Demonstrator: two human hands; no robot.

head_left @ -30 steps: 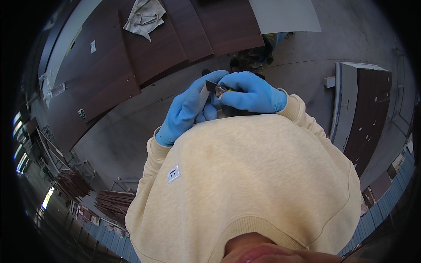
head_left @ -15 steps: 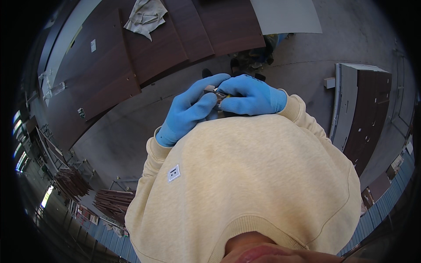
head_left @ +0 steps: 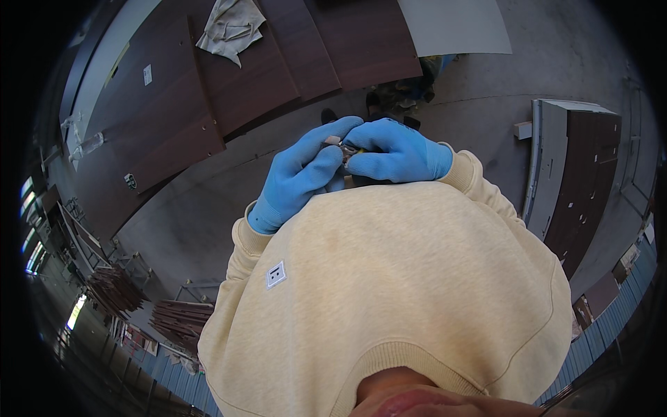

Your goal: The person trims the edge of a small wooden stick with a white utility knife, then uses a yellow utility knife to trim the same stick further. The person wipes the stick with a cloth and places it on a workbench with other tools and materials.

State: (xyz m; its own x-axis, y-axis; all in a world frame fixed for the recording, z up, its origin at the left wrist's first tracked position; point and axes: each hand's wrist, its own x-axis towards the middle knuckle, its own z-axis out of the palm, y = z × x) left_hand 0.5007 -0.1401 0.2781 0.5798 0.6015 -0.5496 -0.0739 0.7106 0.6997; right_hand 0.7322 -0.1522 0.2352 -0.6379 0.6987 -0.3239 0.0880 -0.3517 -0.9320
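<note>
Both my hands wear light blue gloves and meet close in front of my chest. My left hand [head_left: 300, 174] has its fingers curled round a small object [head_left: 333, 140] with a pale, flat, brownish-white face. Against it, my right hand [head_left: 396, 151] is closed with thumb and fingers pinched together. Between the fingertips shows a small metallic piece [head_left: 349, 149] with a touch of yellow beside the right fingers. The gloves cover most of both pieces, so I cannot tell their kind.
Dark brown panels [head_left: 257, 76] lie ahead with a crumpled cloth [head_left: 233, 31] on top. A clear plastic bottle [head_left: 88, 144] lies at the far left. To the right stands a stack of panels [head_left: 573, 174]. Brown strips [head_left: 182, 323] are piled at the lower left.
Almost nothing differs. Both hands stay together in the same place, with only a very slight shift of the fingers around the small pieces.
</note>
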